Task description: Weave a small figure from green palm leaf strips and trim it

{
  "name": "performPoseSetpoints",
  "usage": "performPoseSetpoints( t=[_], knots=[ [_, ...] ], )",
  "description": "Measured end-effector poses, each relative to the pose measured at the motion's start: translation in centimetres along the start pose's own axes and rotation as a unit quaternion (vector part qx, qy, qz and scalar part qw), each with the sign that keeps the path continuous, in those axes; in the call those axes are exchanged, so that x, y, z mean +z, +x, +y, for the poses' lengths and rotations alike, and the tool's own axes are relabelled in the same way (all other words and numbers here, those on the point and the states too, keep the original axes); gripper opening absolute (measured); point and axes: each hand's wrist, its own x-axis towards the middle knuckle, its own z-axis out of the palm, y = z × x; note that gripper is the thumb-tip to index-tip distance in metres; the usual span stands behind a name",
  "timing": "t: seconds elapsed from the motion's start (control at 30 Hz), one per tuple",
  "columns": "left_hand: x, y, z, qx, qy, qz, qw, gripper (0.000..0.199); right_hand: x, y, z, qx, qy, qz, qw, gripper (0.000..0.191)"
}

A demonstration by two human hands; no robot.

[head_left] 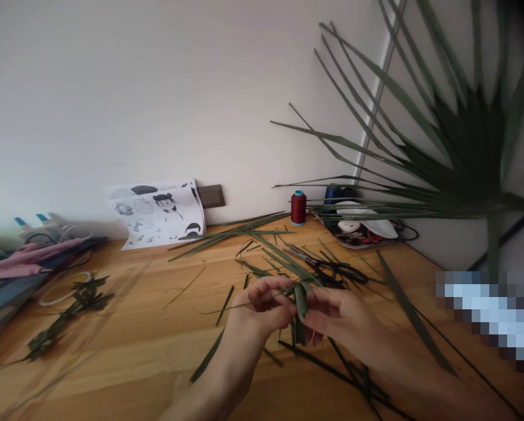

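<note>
Both of my hands meet above the wooden table around a folded green palm leaf strip. My left hand pinches it from the left, and a thin strand trails out leftward past the fingers. My right hand grips the strip from the other side, thumb in front. Some fingertips are hidden behind the leaf. Just beyond my right hand lie black-handled scissors, partly covered by leaf scraps. Cut leaf strips are scattered around and under my hands.
A large fan palm leaf rises at the right. A dark red thread spool stands near the wall beside a cluttered tray. A printed drawing sheet leans on the wall. At left are a woven leaf piece, a tape roll and a pink glue gun.
</note>
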Motion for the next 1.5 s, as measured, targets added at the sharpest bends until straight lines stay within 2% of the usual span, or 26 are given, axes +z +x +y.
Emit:
performPoseSetpoints(
  t=[0.07, 0.13, 0.2, 0.23, 0.3, 0.37, 0.43, 0.47, 0.5, 0.57, 0.63, 0.7, 0.77, 0.9, 1.0, 1.07, 1.13, 1.23, 1.3, 1.37, 1.5],
  knots=[
    [0.1, 0.2, 0.0, -0.008, 0.026, -0.002, 1.000, 0.025, 0.2, 0.1, 0.0, 0.024, 0.033, 0.015, 0.999, 0.014],
    [-0.4, 0.6, 0.3, -0.010, 0.034, 0.007, 0.999, 0.028, 0.0, 0.2, -0.2, 0.045, 0.016, 0.030, 0.998, 0.009],
    [-1.7, 1.2, 1.1, 0.032, 0.005, 0.064, 0.997, 0.039, -0.4, 0.3, -0.4, 0.048, -0.040, 0.046, 0.997, 0.012],
    [-2.4, 1.5, 1.7, 0.061, -0.020, 0.108, 0.992, 0.037, -0.6, 0.3, -0.5, 0.042, -0.079, 0.059, 0.994, 0.014],
    [-3.9, 2.0, 2.8, 0.130, -0.060, 0.219, 0.965, 0.030, -1.0, 0.3, -0.7, 0.026, -0.181, 0.090, 0.979, 0.019],
    [-4.7, 2.2, 3.8, 0.177, -0.057, 0.254, 0.949, 0.017, -1.2, 0.1, -0.9, 0.007, -0.286, 0.122, 0.950, 0.021],
    [-4.4, 1.9, 4.1, 0.147, 0.007, 0.191, 0.970, 0.011, -1.1, -0.1, -1.0, -0.014, -0.362, 0.144, 0.921, 0.021],
    [-3.9, 1.6, 3.9, 0.105, 0.063, 0.150, 0.981, 0.021, -1.0, -0.3, -1.1, -0.023, -0.383, 0.149, 0.911, 0.020],
    [-3.2, 1.3, 3.5, 0.074, 0.122, 0.110, 0.984, 0.026, -0.9, -0.4, -1.2, -0.030, -0.398, 0.153, 0.904, 0.019],
    [-1.8, 0.8, 2.4, 0.052, 0.203, 0.030, 0.977, 0.028, -0.5, -0.6, -1.3, -0.044, -0.420, 0.155, 0.893, 0.018],
    [-0.8, 0.3, 1.3, 0.073, 0.252, -0.008, 0.965, 0.043, -0.1, -0.8, -1.4, -0.057, -0.433, 0.152, 0.887, 0.017],
    [-0.5, 0.2, 0.7, 0.083, 0.246, -0.026, 0.965, 0.040, 0.1, -0.9, -1.5, -0.070, -0.433, 0.148, 0.886, 0.015],
    [-0.6, 0.2, 0.7, 0.058, 0.210, -0.047, 0.975, 0.031, 0.0, -0.9, -1.7, -0.077, -0.405, 0.144, 0.900, 0.015],
    [-1.1, 0.3, 1.3, -0.017, 0.103, -0.095, 0.990, 0.024, -0.4, -0.8, -2.0, -0.036, -0.261, 0.129, 0.956, 0.015],
    [-1.3, 0.4, 1.4, -0.023, 0.063, -0.134, 0.989, 0.024, -0.7, -0.6, -1.6, 0.022, -0.091, 0.098, 0.991, 0.017],
    [-1.4, 0.5, 1.2, -0.025, 0.046, -0.159, 0.986, 0.023, -0.8, -0.5, -1.1, 0.053, 0.029, 0.075, 0.995, 0.016],
    [-1.5, 0.6, 0.9, -0.032, 0.026, -0.184, 0.982, 0.021, -0.8, -0.3, -0.5, 0.091, 0.139, 0.063, 0.984, 0.016],
    [-1.6, 0.7, 0.5, -0.040, -0.001, -0.207, 0.977, 0.019, -0.8, -0.2, 0.1, 0.132, 0.220, 0.076, 0.964, 0.022],
    [-1.5, 0.7, 0.4, -0.040, -0.003, -0.207, 0.978, 0.020, -0.7, -0.1, 0.0, 0.113, 0.169, 0.099, 0.974, 0.024],
    [-1.3, 0.7, 0.3, -0.042, 0.019, -0.194, 0.980, 0.019, -0.7, -0.1, -0.3, 0.072, 0.066, 0.118, 0.988, 0.024],
    [-0.9, 0.7, 0.5, -0.061, 0.073, -0.151, 0.984, 0.017, -0.6, -0.2, -0.8, 0.027, -0.087, 0.115, 0.989, 0.022]
  ],
)
